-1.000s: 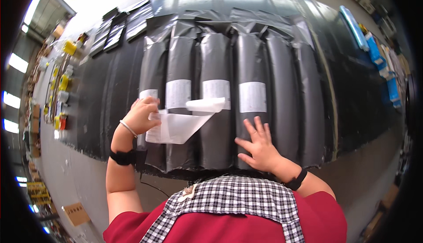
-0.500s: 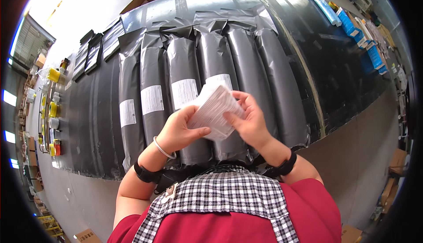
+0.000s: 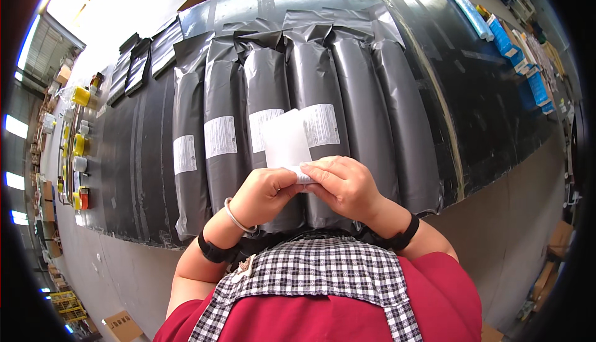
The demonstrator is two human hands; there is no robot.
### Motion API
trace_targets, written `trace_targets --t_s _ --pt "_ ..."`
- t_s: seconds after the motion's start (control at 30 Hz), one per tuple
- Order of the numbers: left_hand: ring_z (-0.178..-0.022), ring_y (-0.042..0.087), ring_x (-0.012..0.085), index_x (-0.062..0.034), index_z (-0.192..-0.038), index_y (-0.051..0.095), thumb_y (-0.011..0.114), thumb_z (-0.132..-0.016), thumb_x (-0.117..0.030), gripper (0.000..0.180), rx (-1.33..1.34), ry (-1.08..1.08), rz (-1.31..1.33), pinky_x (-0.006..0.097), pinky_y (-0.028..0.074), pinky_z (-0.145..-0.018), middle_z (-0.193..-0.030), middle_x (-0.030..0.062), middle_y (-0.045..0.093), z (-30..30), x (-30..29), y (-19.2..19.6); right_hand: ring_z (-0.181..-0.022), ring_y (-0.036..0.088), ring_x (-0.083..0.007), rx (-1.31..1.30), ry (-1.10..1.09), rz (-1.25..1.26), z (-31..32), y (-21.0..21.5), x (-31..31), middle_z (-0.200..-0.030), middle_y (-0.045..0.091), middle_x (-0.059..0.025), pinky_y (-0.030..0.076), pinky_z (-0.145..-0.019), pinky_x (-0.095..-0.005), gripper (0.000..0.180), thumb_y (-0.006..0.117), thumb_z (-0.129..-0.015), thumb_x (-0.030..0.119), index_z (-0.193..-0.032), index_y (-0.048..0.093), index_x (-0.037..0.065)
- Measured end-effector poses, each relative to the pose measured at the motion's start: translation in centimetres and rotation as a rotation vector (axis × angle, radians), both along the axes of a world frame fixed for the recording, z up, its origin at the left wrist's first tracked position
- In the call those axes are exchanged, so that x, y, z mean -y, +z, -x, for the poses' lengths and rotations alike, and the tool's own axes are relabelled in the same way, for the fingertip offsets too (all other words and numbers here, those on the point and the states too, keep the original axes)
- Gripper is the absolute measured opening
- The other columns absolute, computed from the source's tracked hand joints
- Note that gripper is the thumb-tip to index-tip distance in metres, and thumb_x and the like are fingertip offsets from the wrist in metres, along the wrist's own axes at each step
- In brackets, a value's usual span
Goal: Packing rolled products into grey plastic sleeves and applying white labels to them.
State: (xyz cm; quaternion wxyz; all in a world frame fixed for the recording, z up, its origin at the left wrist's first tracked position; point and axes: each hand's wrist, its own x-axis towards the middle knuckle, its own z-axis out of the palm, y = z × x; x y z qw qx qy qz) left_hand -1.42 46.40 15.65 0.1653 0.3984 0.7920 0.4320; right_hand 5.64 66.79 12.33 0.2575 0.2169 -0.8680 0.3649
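Both hands are meeting in front of the person's chest, over the near edge of a wide black table [image 3: 484,94]. The left hand [image 3: 266,194] and the right hand [image 3: 343,184] are pinching the lower edge of a white sheet of paper [image 3: 285,140] between thumbs and curled fingers; the fingertips of the two hands are sitting close together, almost touching, at the sheet's bottom edge. The sheet is standing up from the hands, tilting slightly away, and is covering part of the bags behind it.

Under and beyond the hands, a row of long grey plastic bags [image 3: 354,94] is lying side by side on the table, running from near to far. Four of them are carrying white labels [image 3: 220,136] about halfway along; the two bags at the right end are showing no label from here. The sheet is hanging above the middle bags, between two of the labels.

The person is wearing a black band on each wrist, a thin bracelet [image 3: 234,216] on the left wrist, a red top and a checked apron [image 3: 310,280].

At the far left of the table, small flat black packets [image 3: 133,63] are lying in a group. Further left, rolls of yellow tape [image 3: 79,97] are sitting on a rack. At the far right, blue packages [image 3: 496,31] are lining the table's edge. A cardboard box [image 3: 121,324] is lying on the floor at the near left.
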Motion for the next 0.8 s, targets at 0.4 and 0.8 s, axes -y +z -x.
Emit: trace_targets --t_s 0.4,0.8 --pt "-0.08 0.067 0.0291 0.0007 -0.106 0.066 0.069 -0.082 0.001 0.024 0.429 0.214 0.161 0.036 0.054 -0.072 -0.089 0.0167 0.068 3.6 7.8 -4.6 -0.086 0.061 -0.0058 0.439 -0.582 1.396 0.3 -4.1 -6.5 -0.094 0.069 0.0019 0.05 -0.075 -0.0247 0.027 0.054 -0.106 0.022 -0.099 0.066 0.0" --pt "-0.084 0.062 0.01 0.0023 -0.116 0.066 0.067 -0.096 -0.016 0.027 0.802 0.112 -0.063 0.025 0.051 -0.074 -0.097 0.0016 0.069 2.4 -8.2 -7.9 -0.117 0.054 -0.0279 -0.194 -0.297 -0.389 -3.3 -2.1 -6.9 -0.125 0.06 -0.0065 0.039 -0.095 -0.0397 0.046 0.084 -0.075 0.04 -0.113 0.069 0.021"
